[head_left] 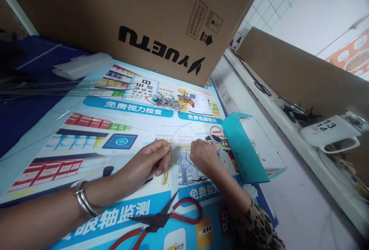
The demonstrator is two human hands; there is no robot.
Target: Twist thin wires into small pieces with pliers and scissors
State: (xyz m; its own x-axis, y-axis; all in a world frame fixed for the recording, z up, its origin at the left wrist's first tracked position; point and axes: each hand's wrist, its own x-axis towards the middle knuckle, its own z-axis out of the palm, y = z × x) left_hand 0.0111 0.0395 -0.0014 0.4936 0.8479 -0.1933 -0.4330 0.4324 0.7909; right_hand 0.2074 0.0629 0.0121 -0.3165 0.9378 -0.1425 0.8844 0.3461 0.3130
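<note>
My left hand [155, 157], a silver bangle on its wrist, is closed with thumb and forefinger pinched on a thin wire [176, 131] that arcs up and to the right. Below its fingers hangs a small yellow strip [165, 177]. Just to the right, my right hand [204, 155] is closed with its back towards me; its fingertips are hidden. Several dark wire pieces [186, 167] lie beneath and between the hands. Red-handled scissors [157, 220] rest with blades apart on the printed sheet, nearer to me. Beyond the right hand is a clear round ring [217, 134].
A large cardboard box [161, 19] stands at the back. Wire scraps [173, 103] lie in front of it. An open teal box [245, 152] sits at the right, beside a ledge carrying a white mug [328, 132]. Long thin wires [52, 88] stretch across the left.
</note>
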